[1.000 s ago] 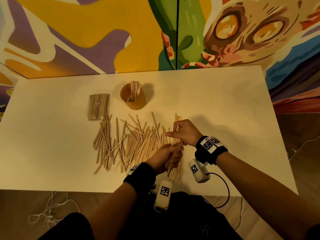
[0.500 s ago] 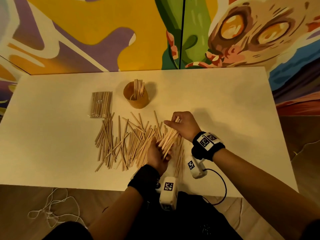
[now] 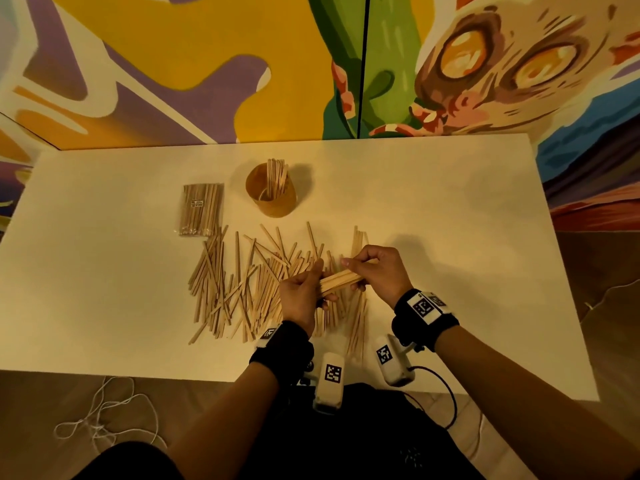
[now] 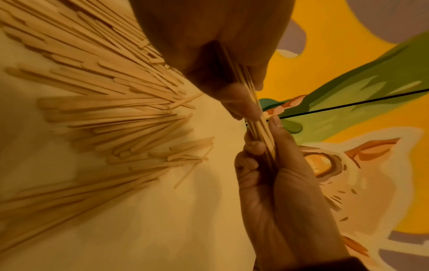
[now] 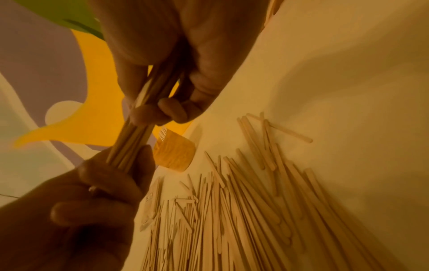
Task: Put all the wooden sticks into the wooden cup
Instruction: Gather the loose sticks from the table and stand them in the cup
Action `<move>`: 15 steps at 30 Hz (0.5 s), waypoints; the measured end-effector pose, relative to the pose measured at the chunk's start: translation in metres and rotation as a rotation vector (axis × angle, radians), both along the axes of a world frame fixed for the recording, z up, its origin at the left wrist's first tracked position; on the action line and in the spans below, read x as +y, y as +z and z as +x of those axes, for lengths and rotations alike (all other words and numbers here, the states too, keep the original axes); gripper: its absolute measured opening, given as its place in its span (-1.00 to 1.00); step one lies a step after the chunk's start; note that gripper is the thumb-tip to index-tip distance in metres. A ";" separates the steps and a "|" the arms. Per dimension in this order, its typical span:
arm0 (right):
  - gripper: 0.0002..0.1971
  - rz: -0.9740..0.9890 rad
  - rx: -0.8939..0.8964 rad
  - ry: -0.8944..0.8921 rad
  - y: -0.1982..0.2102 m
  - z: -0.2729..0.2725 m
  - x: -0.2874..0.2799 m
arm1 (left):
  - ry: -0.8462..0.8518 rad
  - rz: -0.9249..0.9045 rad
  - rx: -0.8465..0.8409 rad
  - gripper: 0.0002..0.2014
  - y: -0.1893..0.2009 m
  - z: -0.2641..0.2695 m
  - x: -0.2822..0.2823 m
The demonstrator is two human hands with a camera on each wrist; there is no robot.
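Nearest to us, our two hands meet above the bench and share one small bundle of sticks (image 3: 341, 281). Our left hand (image 3: 302, 296) curls its fingers round the bundle's left end, and our right hand (image 3: 377, 271) pinches the right end between thumb and fingers (image 5: 171, 111). The bundle is lifted clear of the bench, its long axis running roughly from one hand to the other, the right end a little farther from us. The sticks in it are packed too tightly for us to count.

Directly beneath and to the left of our left hand, the loose sticks (image 3: 242, 282) lie scattered in one broad pile on the white bench (image 3: 450, 237), too many and too overlapped to count. Most lie with their long axes running away from us, some crossing at angles. A few reach under our right hand as well.

Beyond the pile, farther out from our left hand, sits one wrapped packet of sticks (image 3: 201, 209), lying flat with its sticks pointing away from us. Just to its right stands one wooden cup (image 3: 272, 199), upright, with a cluster of sticks (image 3: 276, 174) standing on end inside it. The cup is well apart from both hands.

Behind the bench rises a painted wall (image 3: 173, 64).
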State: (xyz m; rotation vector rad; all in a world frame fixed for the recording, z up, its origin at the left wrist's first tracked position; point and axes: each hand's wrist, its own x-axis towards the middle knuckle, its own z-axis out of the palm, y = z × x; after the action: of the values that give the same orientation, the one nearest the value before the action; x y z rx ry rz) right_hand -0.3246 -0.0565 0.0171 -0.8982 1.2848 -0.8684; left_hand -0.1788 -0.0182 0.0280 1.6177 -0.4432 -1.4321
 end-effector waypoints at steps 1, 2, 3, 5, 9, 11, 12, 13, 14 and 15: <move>-0.72 0.007 -0.010 -0.004 0.000 0.000 0.000 | 0.017 -0.001 -0.024 -0.66 0.000 -0.001 0.000; -0.71 0.013 -0.019 -0.015 0.001 0.000 0.001 | 0.032 0.003 -0.045 -0.64 -0.001 -0.003 -0.001; -0.71 0.019 -0.024 -0.030 0.002 0.001 0.001 | 0.044 0.006 -0.061 -0.63 -0.001 -0.005 -0.001; -0.67 0.034 -0.025 -0.070 0.001 0.000 0.000 | 0.041 -0.001 -0.081 -0.61 -0.001 -0.007 -0.002; -0.61 0.025 0.006 -0.101 0.000 -0.007 -0.006 | -0.145 -0.020 -0.082 -0.60 0.001 -0.010 0.001; -0.62 0.025 0.027 -0.030 -0.001 -0.015 -0.013 | -0.322 0.001 -0.050 -0.61 0.004 -0.006 0.004; -0.63 0.034 0.043 0.032 -0.001 -0.020 -0.017 | -0.413 0.020 -0.021 -0.60 0.007 -0.003 0.004; -0.64 0.046 0.058 0.109 0.000 -0.024 -0.021 | -0.500 0.047 0.020 -0.60 0.010 0.001 0.003; -0.66 0.054 0.069 0.189 0.001 -0.028 -0.024 | -0.578 0.082 0.073 -0.60 0.013 0.004 0.002; -0.67 0.057 0.080 0.262 0.003 -0.030 -0.027 | -0.642 0.120 0.138 -0.60 0.016 0.005 0.000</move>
State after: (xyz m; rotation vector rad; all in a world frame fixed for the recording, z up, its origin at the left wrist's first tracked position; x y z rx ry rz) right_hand -0.3548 -0.0837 0.0197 -1.0372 1.2211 -0.5927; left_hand -0.1733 -0.0182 0.0443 1.5219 -0.8615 -2.0626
